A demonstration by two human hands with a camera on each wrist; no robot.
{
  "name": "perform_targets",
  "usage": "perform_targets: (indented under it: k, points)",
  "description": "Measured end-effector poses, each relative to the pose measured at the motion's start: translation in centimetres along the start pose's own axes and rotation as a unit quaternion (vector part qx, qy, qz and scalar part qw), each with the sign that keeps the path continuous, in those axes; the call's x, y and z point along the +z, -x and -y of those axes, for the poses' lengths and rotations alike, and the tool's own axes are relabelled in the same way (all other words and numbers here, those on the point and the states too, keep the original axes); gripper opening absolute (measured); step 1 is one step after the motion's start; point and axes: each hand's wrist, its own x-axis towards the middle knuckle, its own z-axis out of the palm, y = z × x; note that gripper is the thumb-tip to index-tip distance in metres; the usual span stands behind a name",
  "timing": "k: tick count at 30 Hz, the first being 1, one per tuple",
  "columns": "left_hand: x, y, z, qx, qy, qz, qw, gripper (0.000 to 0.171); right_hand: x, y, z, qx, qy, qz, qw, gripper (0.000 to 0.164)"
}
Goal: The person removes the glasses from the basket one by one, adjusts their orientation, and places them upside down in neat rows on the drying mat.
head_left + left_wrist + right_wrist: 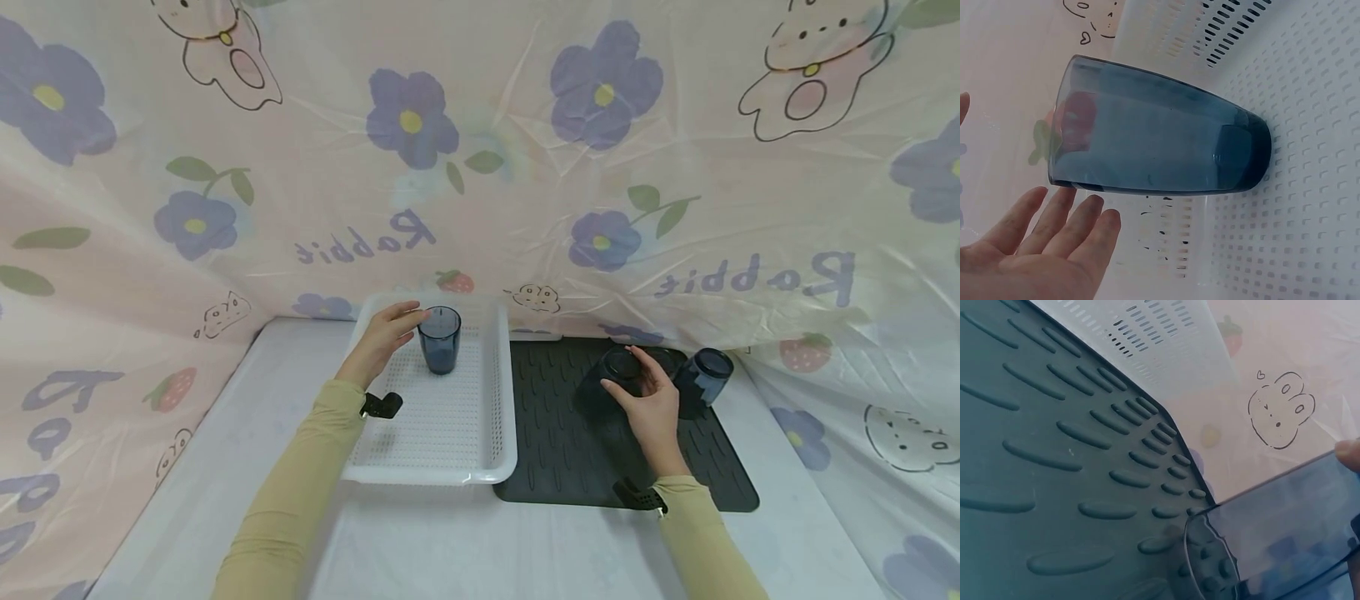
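Note:
A blue-tinted drinking glass (439,343) stands upright in the white perforated basket (427,477), on its bottom. My left hand (384,335) is beside this glass, fingers extended and loose; in the left wrist view its fingertips are right at the rim of the glass (1154,131). Over on the dark ridged mat (555,425), my right hand (651,410) grips another blue glass (621,367) turned upside down, thumb on one side and fingers on the other. The right wrist view has that glass's (1285,531) rim down at the mat.
Another upside-down blue glass (702,379) stands on the mat just right of my right hand. Part of a further dark glass (666,358) shows behind that hand. The basket's right side adjoins the mat on a white table (420,542). A printed curtain (495,200) hangs behind.

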Motion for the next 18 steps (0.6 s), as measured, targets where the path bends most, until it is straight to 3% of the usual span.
perform_targets:
  k: [13,18]
  points:
    - [-0.4,-1.2,1.5,0.022,-0.013,-0.001,0.9997,0.065,0.4,0.1,-0.6,-0.014,0.013,-0.001,1.000,0.066]
    - [-0.2,-1.3,1.8,0.013,-0.034,0.001,0.9994,0.066,0.4,0.0,-1.4,-0.016,0.013,0.001,1.000,0.067]
